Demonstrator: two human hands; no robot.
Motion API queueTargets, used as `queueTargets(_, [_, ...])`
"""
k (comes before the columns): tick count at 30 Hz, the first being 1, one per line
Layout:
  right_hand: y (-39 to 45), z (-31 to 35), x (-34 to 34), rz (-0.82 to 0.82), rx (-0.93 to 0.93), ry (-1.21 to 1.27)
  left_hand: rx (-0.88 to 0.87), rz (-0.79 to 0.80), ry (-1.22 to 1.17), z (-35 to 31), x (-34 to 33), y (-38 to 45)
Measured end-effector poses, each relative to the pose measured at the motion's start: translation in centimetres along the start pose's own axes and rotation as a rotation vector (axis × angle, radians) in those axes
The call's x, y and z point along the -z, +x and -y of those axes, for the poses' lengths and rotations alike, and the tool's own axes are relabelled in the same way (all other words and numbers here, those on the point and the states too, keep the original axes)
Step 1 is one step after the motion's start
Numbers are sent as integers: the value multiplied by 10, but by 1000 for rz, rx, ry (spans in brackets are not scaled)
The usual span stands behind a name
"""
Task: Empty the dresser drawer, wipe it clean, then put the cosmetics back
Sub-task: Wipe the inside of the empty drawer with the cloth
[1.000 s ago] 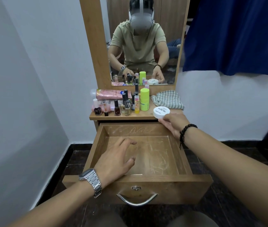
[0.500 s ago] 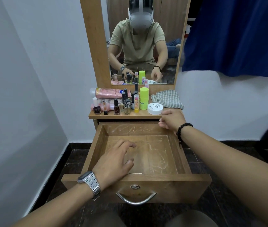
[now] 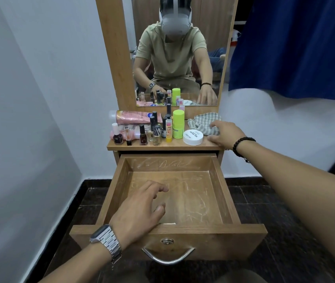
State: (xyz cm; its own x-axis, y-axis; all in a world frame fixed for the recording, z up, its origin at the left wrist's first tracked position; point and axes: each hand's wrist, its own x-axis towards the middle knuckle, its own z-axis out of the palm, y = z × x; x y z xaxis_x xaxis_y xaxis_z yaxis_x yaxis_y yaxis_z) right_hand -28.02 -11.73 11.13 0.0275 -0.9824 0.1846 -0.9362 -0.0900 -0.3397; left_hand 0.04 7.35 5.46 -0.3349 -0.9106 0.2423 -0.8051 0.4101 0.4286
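One drawer (image 3: 168, 198), one cloth (image 3: 202, 123) touched by the relaxed right hand (image 3: 226, 132); left hand (image 3: 140, 211) held open; crowded bottles (image 3: 154, 131) can't be counted

Cosmetics (image 3: 156, 129) on dresser top (image 3: 162, 147), left of cloth (image 3: 203, 124)

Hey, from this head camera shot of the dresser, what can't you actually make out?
- Print on the white jar: too small to read.
- Back row of cosmetics: partly hidden by front bottles.
- Drawer floor near left: covered by left hand.
- Right hand on checked cloth: grip unclear; fingertips hide contact.
- Both arms: cut off by frame edges.
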Motion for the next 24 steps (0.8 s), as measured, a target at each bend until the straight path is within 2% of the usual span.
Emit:
queueTargets(4, [6, -3, -5, -141, -37, -19, 1, 11, 7, 2, -3, 0])
queueTargets(6, [7, -9, -3, -142, -106, 23, -1, 18, 7, 3, -4, 0])
queueTargets(12, [-15, -40, 14, -194, -400, 355, 13, 33, 14, 2, -5, -1])
queueTargets(15, [-39, -59, 18, -273, -470, 592, 37, 54, 14, -1, -2, -1])
queueTargets(18, [-68, -60, 21, -341, -477, 838, 51, 83, 11, -6, 2, 0])
queueTargets(21, [-96, -35, 29, -377, -382, 983, 45, 90, 10, -9, 6, -5])
queueTargets(24, [-120, 5, 36, -291, -261, 1128, 26, 82, 15, -11, 13, -22])
